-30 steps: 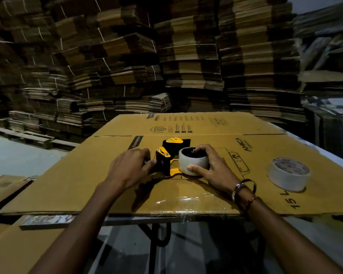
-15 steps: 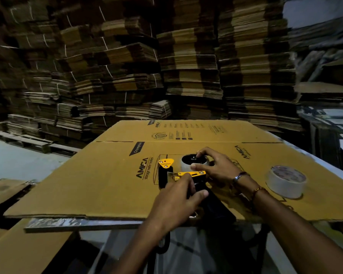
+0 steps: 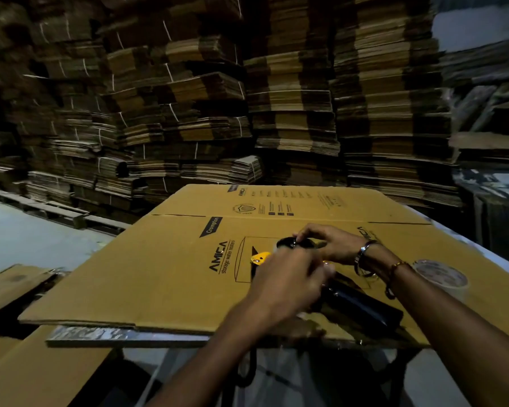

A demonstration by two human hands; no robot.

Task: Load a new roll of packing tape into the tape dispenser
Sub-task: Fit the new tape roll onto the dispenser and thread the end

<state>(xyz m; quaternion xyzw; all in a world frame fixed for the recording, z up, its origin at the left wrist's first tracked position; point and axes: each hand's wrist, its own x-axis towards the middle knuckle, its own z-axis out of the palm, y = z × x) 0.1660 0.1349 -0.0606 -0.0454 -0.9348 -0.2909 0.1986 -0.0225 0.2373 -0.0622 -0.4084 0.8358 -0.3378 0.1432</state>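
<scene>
A black and yellow tape dispenser (image 3: 362, 306) lies on a flattened cardboard box (image 3: 159, 277), its black handle pointing toward me. My left hand (image 3: 288, 283) curls over the dispenser's middle and hides most of its frame; a yellow tip (image 3: 260, 257) shows beside it. My right hand (image 3: 332, 245) grips the tape roll (image 3: 288, 243) that sits on the dispenser's far end, fingers on its dark core. A second white tape roll (image 3: 441, 277) lies flat on the cardboard to the right, partly behind my right wrist.
The cardboard overhangs a metal-edged folding table (image 3: 106, 337). Tall stacks of flattened cartons (image 3: 291, 98) fill the background. Another cardboard sheet (image 3: 41, 374) lies low at the left, with bare floor (image 3: 33, 239) beyond it.
The dispenser was turned so its handle points toward me. My left hand shifted from the dispenser's left side onto its middle. My right hand stayed on the roll.
</scene>
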